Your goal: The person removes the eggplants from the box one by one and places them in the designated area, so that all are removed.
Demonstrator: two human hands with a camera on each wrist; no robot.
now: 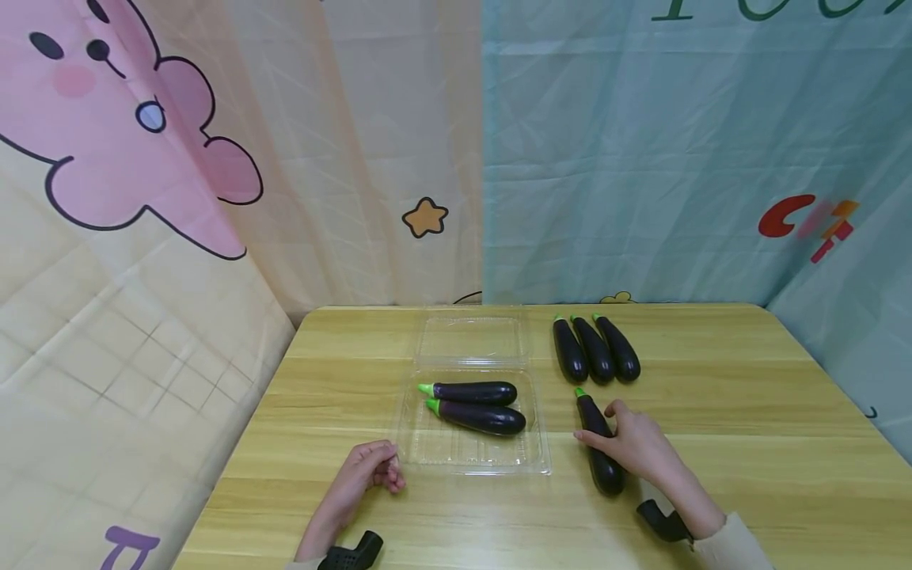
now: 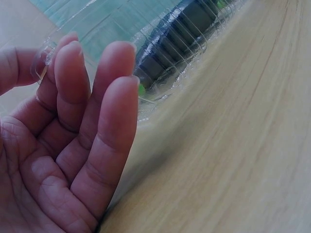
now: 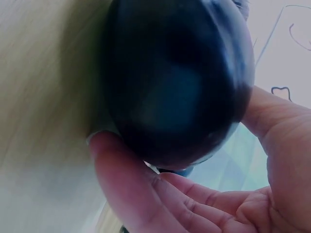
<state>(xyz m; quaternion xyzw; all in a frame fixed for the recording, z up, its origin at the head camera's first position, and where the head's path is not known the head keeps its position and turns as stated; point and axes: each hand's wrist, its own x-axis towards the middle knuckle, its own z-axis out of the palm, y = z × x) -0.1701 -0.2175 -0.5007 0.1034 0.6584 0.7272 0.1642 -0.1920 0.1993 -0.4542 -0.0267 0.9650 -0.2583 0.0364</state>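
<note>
A clear plastic clamshell container lies opened on the table, its lid folded back behind the tray. Two dark eggplants with green stems lie side by side in the tray, stems to the left. My left hand pinches the tray's front left edge between thumb and forefinger, the other fingers loosely bent in the left wrist view. To the right of the container, my right hand grips another eggplant around its middle, thumb on one side and fingers on the other. Its stem points away from me.
Three more eggplants lie in a row at the back right, just beyond the gripped one. The wooden table ends at printed curtains behind. A black wrist device sits on each arm.
</note>
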